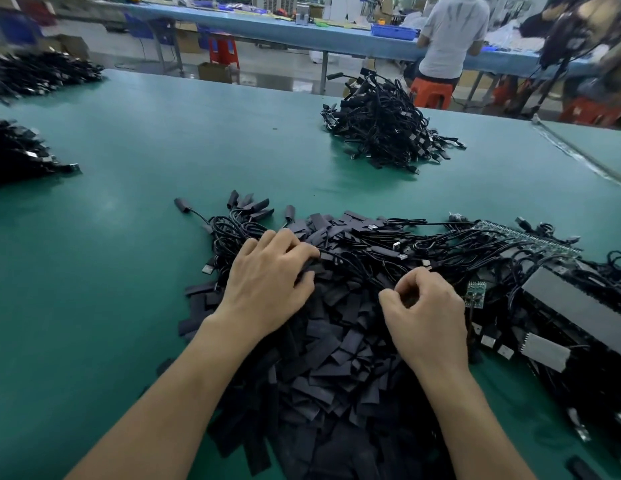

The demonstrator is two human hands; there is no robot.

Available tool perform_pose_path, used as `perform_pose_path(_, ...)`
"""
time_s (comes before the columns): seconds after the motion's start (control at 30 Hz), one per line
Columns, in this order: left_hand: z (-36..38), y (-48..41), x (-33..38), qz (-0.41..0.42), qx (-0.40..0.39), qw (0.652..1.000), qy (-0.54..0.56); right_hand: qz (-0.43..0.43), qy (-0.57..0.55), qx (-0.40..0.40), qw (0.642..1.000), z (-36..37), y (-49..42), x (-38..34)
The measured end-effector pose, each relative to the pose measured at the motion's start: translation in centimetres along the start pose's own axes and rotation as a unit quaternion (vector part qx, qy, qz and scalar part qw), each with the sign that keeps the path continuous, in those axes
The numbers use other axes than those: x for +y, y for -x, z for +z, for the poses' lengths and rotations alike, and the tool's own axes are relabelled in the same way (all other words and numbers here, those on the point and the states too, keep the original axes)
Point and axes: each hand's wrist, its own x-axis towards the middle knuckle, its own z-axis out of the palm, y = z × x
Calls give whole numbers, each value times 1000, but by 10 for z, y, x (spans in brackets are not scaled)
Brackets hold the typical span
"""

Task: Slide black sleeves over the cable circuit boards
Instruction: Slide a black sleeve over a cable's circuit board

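Sleeves (pixel 330 368) heap under my left hand (pixel 271 277), circuit board (pixel 474 294) just right of my right hand (pixel 427 308), pointing away; both sets of fingers curled, grip unclear

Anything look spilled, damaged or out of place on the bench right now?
Nothing looks damaged. Tangled cables sprawl over the black sleeve heap, and a few stray sleeves lie on the green table left of it.

Head-worn wide-angle cam, looking forward and down over the green table (pixel 129 237). Left hand (pixel 267 282) and right hand (pixel 427 317) sit close, low centre; far workbench (pixel 337 38) along top.
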Motion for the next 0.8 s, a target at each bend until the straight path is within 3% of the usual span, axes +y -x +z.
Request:
perform_pose_path(0.2,3,4,5,11,25,999,-21,-53,80,-111,989,5,0,-2)
perform_pose_path(0.37,2,3,7,-32,6,999,19,-91,13,-37,995,6,-1,-1)
perform_pose_path(0.5,2,-2,12,-102,-1,984,149,-134,-70,-22,988,5,-2,-1)
perform_pose_path(0.63,-10,-10,14,-180,98,884,420,-158,-88,-96,979,8,0,2)
perform_pose_path(0.8,-12,-14,7,-234,159,810,513,-153,-93,-138,974,9,2,1)
